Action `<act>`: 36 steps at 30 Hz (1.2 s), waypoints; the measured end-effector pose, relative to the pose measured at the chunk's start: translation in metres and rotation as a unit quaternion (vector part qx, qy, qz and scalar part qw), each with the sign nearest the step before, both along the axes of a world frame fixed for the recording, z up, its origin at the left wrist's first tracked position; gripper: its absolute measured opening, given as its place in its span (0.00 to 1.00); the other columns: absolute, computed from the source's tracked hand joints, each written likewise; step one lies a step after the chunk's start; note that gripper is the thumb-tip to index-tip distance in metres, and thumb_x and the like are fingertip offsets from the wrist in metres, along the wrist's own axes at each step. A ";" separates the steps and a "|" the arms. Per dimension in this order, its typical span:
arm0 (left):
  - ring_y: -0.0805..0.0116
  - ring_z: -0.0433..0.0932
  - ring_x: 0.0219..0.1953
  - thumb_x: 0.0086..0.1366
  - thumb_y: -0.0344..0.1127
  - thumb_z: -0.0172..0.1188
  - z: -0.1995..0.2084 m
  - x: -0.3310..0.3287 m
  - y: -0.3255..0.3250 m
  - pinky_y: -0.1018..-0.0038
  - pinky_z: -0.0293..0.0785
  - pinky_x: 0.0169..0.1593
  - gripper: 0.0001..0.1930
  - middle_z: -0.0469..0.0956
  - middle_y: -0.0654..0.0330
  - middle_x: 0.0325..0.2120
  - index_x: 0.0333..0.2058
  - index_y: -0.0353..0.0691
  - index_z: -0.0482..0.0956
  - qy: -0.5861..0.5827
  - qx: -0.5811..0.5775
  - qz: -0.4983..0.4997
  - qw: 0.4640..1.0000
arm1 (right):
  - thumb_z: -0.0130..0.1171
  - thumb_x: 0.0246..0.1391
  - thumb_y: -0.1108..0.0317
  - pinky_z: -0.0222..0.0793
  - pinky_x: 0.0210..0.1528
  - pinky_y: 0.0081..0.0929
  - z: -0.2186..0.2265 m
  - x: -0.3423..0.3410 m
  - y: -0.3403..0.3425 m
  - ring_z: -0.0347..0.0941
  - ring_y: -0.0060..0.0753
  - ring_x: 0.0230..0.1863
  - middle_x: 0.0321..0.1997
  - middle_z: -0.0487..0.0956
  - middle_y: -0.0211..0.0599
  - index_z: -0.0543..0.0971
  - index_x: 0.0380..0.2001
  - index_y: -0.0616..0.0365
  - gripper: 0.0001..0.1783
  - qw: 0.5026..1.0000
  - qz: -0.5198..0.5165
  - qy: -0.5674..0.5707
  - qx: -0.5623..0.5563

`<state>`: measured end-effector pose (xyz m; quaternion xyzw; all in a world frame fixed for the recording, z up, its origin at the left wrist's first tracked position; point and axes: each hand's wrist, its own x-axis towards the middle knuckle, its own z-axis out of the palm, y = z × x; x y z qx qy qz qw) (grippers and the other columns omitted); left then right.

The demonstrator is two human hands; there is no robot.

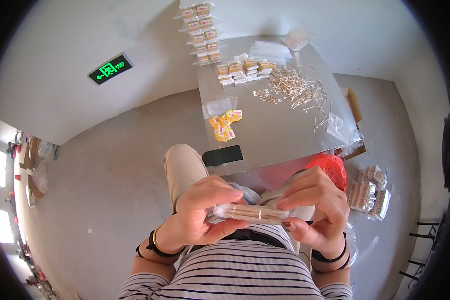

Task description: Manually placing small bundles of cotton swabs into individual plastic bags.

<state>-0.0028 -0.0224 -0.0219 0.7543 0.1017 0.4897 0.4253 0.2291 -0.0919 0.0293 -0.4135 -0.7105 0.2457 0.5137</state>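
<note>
A clear plastic packet of cotton swabs [255, 213] is stretched level between my hands, above my lap. My left hand [197, 210] grips its left end between thumb and fingers. At the other end, my right hand [317, 207] pinches the packet, the thumb below and the fingers above. Wooden sticks show through the film, lying side by side. On the metal table [280, 137] ahead lie a heap of loose cotton swabs [297, 87], a cluster of yellow printed cards [225, 125] and stacked packs of swabs [242, 70].
More packs [201, 32] stand in a tall stack at the table's far left. A black phone-like slab [222, 156] lies at the near edge. A red plastic bag [330, 170] is below the table's right side, with bundled packs [369, 195] on the floor beyond.
</note>
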 end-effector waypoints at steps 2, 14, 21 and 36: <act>0.62 0.80 0.32 0.51 0.25 0.76 0.000 -0.003 0.000 0.69 0.73 0.38 0.30 0.82 0.57 0.34 0.53 0.35 0.74 0.018 0.001 0.011 1.000 | 0.71 0.48 0.68 0.71 0.39 0.32 0.002 0.000 0.001 0.76 0.37 0.36 0.35 0.82 0.37 0.84 0.37 0.60 0.12 1.000 0.005 -0.003 -0.013; 0.64 0.79 0.30 0.52 0.26 0.76 -0.002 -0.001 0.005 0.70 0.73 0.34 0.26 0.80 0.57 0.33 0.49 0.37 0.76 -0.002 0.057 0.063 0.996 | 0.68 0.52 0.72 0.71 0.39 0.30 0.004 -0.003 0.004 0.76 0.36 0.36 0.34 0.82 0.38 0.84 0.35 0.63 0.08 0.995 0.016 0.036 -0.095; 0.66 0.78 0.31 0.61 0.26 0.68 0.008 -0.003 0.008 0.74 0.73 0.33 0.11 0.77 0.55 0.35 0.41 0.42 0.77 0.046 0.136 0.056 0.988 | 0.67 0.54 0.73 0.71 0.41 0.30 0.005 -0.002 0.006 0.76 0.36 0.38 0.35 0.82 0.39 0.83 0.37 0.64 0.08 0.989 0.041 0.055 -0.132; 0.67 0.78 0.26 0.53 0.28 0.74 0.007 -0.004 0.009 0.75 0.72 0.29 0.19 0.80 0.57 0.33 0.43 0.45 0.80 0.027 0.156 0.103 0.982 | 0.63 0.50 0.78 0.72 0.45 0.31 0.014 -0.002 0.013 0.76 0.38 0.41 0.39 0.81 0.41 0.81 0.37 0.65 0.09 0.985 0.064 0.033 -0.158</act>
